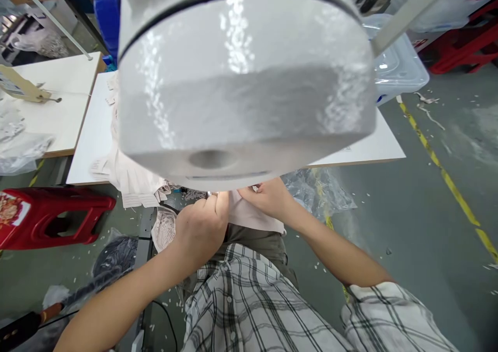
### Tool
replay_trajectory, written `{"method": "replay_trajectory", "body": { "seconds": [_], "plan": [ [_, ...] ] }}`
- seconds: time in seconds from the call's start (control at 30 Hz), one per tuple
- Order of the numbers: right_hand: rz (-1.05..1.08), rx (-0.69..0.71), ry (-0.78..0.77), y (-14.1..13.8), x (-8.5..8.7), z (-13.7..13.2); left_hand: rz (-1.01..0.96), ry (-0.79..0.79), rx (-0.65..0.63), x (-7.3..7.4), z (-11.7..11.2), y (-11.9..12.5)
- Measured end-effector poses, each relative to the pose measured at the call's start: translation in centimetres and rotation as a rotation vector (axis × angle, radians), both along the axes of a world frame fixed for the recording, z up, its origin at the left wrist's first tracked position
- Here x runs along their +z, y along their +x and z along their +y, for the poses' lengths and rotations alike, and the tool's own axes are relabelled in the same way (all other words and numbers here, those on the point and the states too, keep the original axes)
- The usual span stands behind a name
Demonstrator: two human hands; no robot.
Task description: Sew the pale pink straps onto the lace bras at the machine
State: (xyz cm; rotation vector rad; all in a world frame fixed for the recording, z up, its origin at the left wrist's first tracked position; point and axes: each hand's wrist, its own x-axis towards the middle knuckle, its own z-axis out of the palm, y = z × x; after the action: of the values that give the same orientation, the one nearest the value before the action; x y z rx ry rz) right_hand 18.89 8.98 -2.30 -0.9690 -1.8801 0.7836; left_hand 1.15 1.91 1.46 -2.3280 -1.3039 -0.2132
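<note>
White-painted metal fills most of my view: a big machine head [249, 103] hangs over the work and hides whatever lies directly beneath it. Behind it I see a white table [375, 144] reaching out on either side, and at my left a 2nd table [72, 80].

Down on the floor at the left, a red stool [87, 207] lies on its side. Beyond the table's right end is a clear plastic box [400, 69]; I can't make out anything inside it. Left of the person's legs, a clear bag [116, 253] holds something dark, too blurred for me to name. Another crumpled plastic sheet [319, 191] is on the floor past the right forearm.

On the table's left part I have a heap of pale fabric [134, 178], spilling over the front edge towards the left hand [202, 227].

Most important to me is the pale cloth [254, 220] between the 2 hands. It lies to the right of the left hand, its visible lower edge slanting down to the right across the lap, its far end out of sight under the machine. The right hand [272, 199] pinches it from the right, thumb on top. The left hand's fingers are bent inward against the cloth's left side, tips at the machine's lower rim; I can't tell whether they grip. Each hand is about equally near.

Smallest, a lacy piece [164, 230] sits just left of the left hand.
</note>
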Motion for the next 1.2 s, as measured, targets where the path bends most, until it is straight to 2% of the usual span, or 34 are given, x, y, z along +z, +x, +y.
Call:
{"method": "replay_trajectory", "body": {
  "seconds": [0.23,0.53,0.73,1.0,1.2],
  "plan": [
    [0.026,0.083,-0.029,0.0,0.8,0.9,-0.037,-0.008,0.017,0.0,0.3,0.0],
    [0.019,0.075,-0.008,0.1,0.2,1.4,-0.048,0.000,-0.009,0.0,0.2,0.0],
    [0.041,0.053,-0.042,0.7,0.5,1.1,-0.026,-0.010,-0.011,0.2,0.2,0.4],
    [0.082,0.086,-0.111,0.1,0.3,0.7,-0.007,-0.018,0.029,-0.1,-0.2,-0.8],
    [0.095,0.036,-0.146,0.5,0.2,0.8,-0.039,-0.061,0.008,-0.3,-0.1,-0.6]
  ]
}}
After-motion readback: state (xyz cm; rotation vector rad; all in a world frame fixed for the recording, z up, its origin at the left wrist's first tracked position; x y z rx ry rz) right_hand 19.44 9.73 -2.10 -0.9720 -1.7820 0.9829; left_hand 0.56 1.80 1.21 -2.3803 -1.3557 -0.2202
